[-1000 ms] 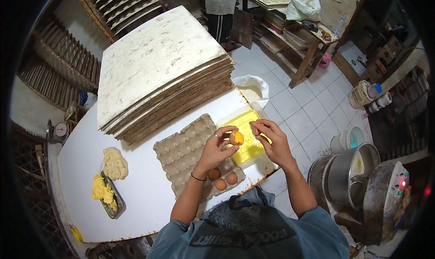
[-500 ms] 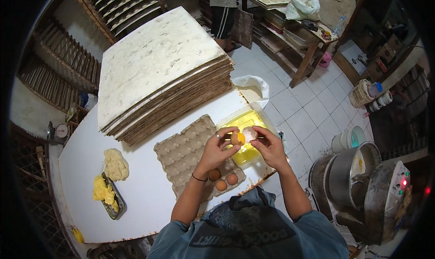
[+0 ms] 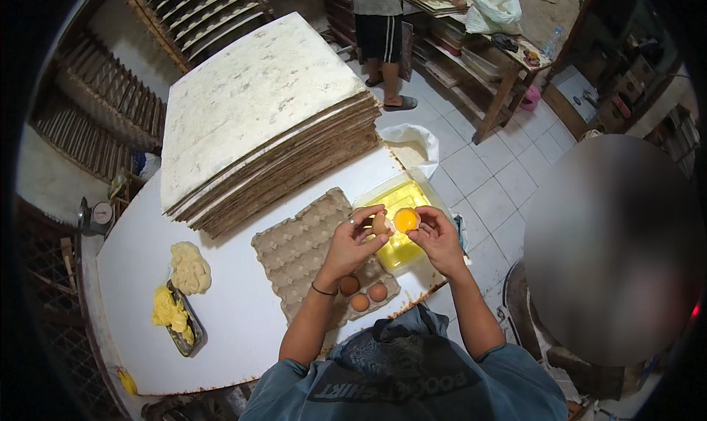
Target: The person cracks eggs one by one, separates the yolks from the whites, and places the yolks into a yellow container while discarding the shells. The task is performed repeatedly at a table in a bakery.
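Observation:
My left hand (image 3: 359, 238) pinches one half of a cracked eggshell (image 3: 380, 223), tilted toward the other half. In my right hand (image 3: 437, 238) is the second eggshell half (image 3: 417, 220), cupping a round orange yolk (image 3: 406, 220). Both hands hover over a clear plastic tub (image 3: 366, 197) that holds yellow liquid, seemingly egg white. Left of the tub lies a grey cardboard egg tray (image 3: 302, 233), most of its cups bare. Several brown eggs (image 3: 360, 302) sit in its near end, below my left wrist.
A tall stack of floury boards (image 3: 265, 111) covers the table's far side. Pale dough (image 3: 189, 268) and a dark pan of yellow fat-like paste (image 3: 171, 310) lie at left. An open white sack (image 3: 410, 147) stands beyond the tub. A person (image 3: 378, 23) stands at the back bench.
The yolk has passed from the shell half in my left hand into the one in my right. The person at the back has stepped to the right, reaching over the bench.

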`<control>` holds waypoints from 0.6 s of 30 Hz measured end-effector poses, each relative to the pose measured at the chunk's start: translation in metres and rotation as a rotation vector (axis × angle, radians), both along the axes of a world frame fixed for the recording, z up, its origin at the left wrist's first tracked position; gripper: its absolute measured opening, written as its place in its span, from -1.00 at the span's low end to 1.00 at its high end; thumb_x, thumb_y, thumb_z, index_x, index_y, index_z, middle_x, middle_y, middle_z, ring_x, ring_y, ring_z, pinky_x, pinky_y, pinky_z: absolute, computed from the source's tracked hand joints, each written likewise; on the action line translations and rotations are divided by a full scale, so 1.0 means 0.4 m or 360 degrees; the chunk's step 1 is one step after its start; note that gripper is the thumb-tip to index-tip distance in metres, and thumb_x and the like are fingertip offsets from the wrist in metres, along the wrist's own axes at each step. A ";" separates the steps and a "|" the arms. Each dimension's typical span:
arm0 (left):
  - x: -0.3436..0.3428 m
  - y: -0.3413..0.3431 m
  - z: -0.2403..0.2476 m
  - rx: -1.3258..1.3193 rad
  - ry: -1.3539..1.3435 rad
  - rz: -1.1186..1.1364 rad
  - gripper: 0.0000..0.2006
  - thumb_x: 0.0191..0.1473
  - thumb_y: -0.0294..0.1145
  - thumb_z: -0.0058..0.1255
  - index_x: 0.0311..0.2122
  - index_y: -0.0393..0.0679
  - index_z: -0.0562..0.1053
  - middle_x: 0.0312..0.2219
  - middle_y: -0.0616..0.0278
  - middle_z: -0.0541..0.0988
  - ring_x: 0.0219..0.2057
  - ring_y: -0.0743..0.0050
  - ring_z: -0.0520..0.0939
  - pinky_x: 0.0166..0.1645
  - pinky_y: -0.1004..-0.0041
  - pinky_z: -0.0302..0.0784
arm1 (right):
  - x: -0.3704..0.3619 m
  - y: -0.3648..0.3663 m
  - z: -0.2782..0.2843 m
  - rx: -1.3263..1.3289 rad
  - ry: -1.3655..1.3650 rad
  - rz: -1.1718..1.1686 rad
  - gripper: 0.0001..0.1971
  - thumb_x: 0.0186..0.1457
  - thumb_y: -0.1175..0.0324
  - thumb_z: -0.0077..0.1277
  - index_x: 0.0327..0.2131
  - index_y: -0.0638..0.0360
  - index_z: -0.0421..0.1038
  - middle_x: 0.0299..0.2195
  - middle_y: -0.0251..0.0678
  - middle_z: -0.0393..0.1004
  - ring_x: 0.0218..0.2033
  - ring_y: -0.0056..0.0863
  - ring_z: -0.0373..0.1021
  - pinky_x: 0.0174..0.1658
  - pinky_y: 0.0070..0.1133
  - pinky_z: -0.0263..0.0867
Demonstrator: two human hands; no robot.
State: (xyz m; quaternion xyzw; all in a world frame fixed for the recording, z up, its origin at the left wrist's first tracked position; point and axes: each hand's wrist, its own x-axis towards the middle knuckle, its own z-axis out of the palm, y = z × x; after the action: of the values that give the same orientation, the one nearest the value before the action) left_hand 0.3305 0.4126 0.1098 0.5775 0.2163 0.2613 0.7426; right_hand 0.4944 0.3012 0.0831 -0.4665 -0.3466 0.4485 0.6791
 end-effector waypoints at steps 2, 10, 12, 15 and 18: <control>-0.005 0.000 -0.009 -0.0024 -0.0006 0.0031 -0.55 -0.11 -0.57 0.08 -0.03 -0.17 0.33 -0.13 0.24 0.36 -0.09 0.51 0.40 0.00 0.52 0.34 | 0.004 0.001 0.007 0.0021 0.0015 -0.0006 -0.56 -0.04 0.58 0.03 -0.06 0.29 0.15 -0.13 -0.26 0.28 -0.07 -0.53 0.26 0.00 -0.61 0.20; -0.029 0.011 -0.077 0.1496 0.1099 0.0069 -0.60 -0.21 -0.46 0.05 -0.14 -0.19 0.40 -0.22 0.06 0.42 -0.17 0.12 0.43 -0.08 0.38 0.36 | 0.034 0.004 0.061 0.0039 -0.0094 -0.0039 -0.55 -0.03 0.58 0.01 -0.03 0.30 0.15 -0.13 -0.24 0.31 -0.10 -0.52 0.28 0.00 -0.60 0.22; -0.031 0.007 -0.075 0.1527 0.1165 0.0058 -0.61 -0.20 -0.45 0.04 -0.14 -0.19 0.40 -0.22 0.05 0.41 -0.17 0.09 0.42 -0.08 0.37 0.35 | 0.045 0.008 0.063 0.0080 -0.0086 -0.0027 -0.56 -0.03 0.60 0.00 -0.03 0.31 0.15 -0.13 -0.25 0.31 -0.09 -0.53 0.27 0.00 -0.60 0.22; -0.020 0.010 -0.076 0.1411 0.0913 0.0145 -0.61 -0.18 -0.49 0.05 -0.12 -0.18 0.39 -0.23 0.10 0.42 -0.19 0.19 0.46 -0.09 0.41 0.38 | 0.052 0.015 0.071 0.0070 -0.0093 -0.0047 -0.57 -0.03 0.60 0.00 -0.03 0.30 0.16 -0.13 -0.25 0.31 -0.09 -0.53 0.26 0.00 -0.61 0.22; 0.007 -0.001 -0.068 0.0767 0.0627 0.0152 -0.58 -0.15 -0.54 0.06 -0.09 -0.19 0.36 -0.24 0.20 0.44 -0.19 0.38 0.47 -0.09 0.47 0.40 | 0.053 0.025 0.054 0.0187 0.0040 -0.0136 -0.56 -0.03 0.59 0.01 -0.04 0.27 0.15 -0.14 -0.23 0.32 -0.09 -0.51 0.28 -0.01 -0.60 0.23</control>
State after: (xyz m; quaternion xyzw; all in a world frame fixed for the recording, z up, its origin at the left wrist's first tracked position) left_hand 0.3332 0.4122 0.0827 0.7655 0.3147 0.2227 0.5152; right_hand 0.5155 0.3111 0.1045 -0.4345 -0.3435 0.4038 0.7281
